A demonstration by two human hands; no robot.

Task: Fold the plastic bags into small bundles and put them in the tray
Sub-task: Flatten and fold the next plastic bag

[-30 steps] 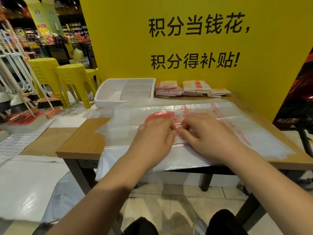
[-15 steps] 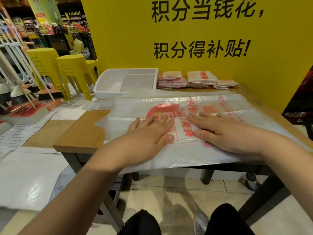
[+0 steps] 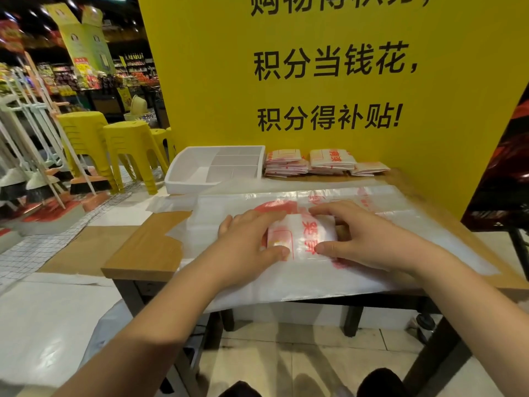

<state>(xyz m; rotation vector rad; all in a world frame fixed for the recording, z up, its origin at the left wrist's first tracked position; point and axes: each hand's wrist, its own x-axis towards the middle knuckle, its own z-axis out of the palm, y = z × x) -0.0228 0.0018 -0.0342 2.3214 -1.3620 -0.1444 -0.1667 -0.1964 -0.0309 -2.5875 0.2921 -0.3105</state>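
Note:
A small folded plastic bag bundle (image 3: 303, 234), white with red print, lies on a stack of flat clear plastic bags (image 3: 400, 204) spread over the wooden table (image 3: 146, 247). My left hand (image 3: 246, 239) grips the bundle's left side, thumb at its near edge and fingers over its far edge. My right hand (image 3: 372, 239) grips its right side the same way. The white divided tray (image 3: 183, 179) stands at the table's back left with bare compartments. Folded bundles (image 3: 286, 164) are piled to the right of the tray, against the yellow board.
A yellow sign board (image 3: 343, 81) closes the back of the table. Stacked yellow stools (image 3: 134, 150) and a rack of brooms (image 3: 34, 167) stand to the left on the floor. A dark red stand (image 3: 503, 173) is at the right edge.
Both hands lay flat, pressing the bag, half a second ago. Now the bag is folded into a small bundle and both hands curl round its sides. The camera has tilted up.

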